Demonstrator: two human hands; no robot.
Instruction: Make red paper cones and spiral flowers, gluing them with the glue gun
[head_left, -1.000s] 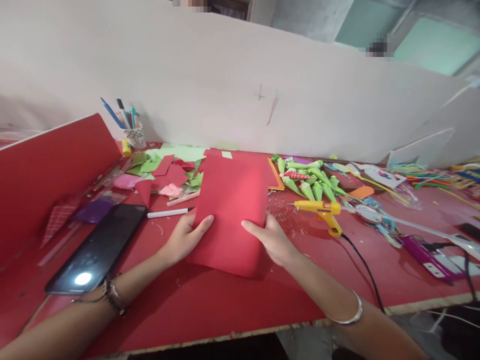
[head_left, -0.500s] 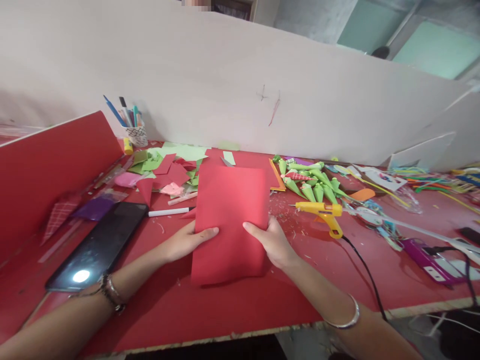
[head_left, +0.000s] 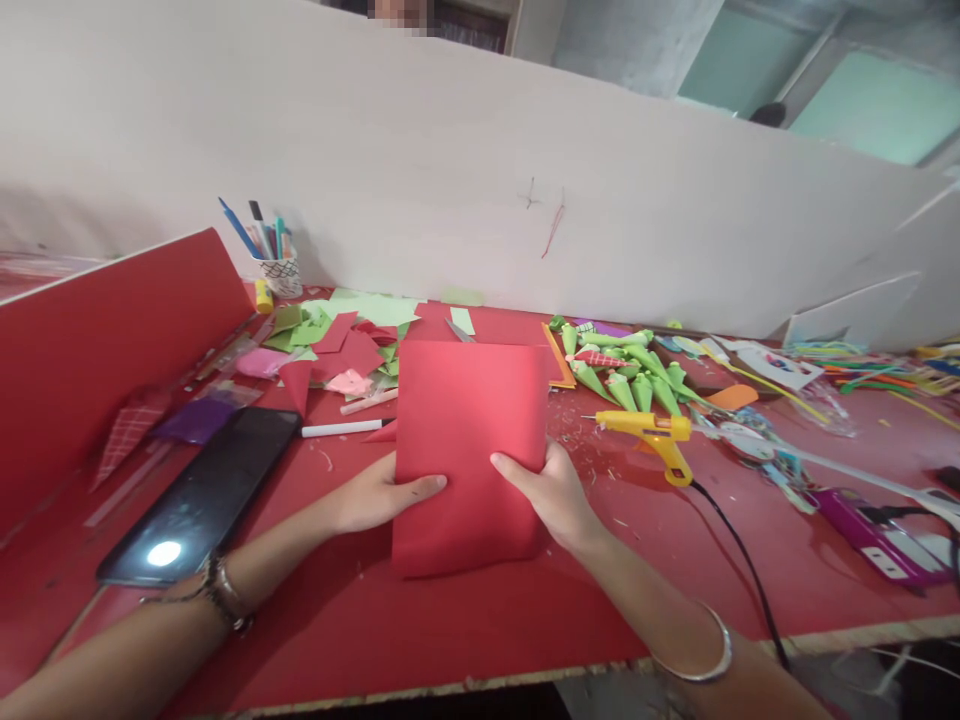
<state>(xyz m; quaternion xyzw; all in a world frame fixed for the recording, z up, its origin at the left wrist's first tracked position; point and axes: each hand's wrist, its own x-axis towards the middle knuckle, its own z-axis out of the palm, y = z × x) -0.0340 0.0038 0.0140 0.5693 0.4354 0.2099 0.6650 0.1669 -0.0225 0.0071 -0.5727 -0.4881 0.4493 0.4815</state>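
Observation:
A red sheet of paper [head_left: 469, 410], seemingly folded at its right side, is held up a little above the red table [head_left: 330, 640]. My left hand [head_left: 379, 492] grips its left edge, thumb on the front and fingers hidden behind. On the opposite edge, my right hand [head_left: 553, 492] pinches it the same way. Left of the paper lie a white marker [head_left: 341, 429] and a black phone [head_left: 202, 495] with a light reflected in it. A yellow glue gun [head_left: 652, 432] rests to the right of my right hand.
Green and red paper scraps [head_left: 349, 350] lie behind the marker. Several green paper cones [head_left: 637, 372] are heaped at the back right. A pen cup [head_left: 281, 275] stands by the white wall [head_left: 420, 170]. A purple power strip [head_left: 874, 540] sits at the right, and the glue gun's cord crosses the table edge.
The view has shifted slightly, so the whole scene sits a little lower and further right. Both hands keep hold of the red paper, which is in nearly the same pose.

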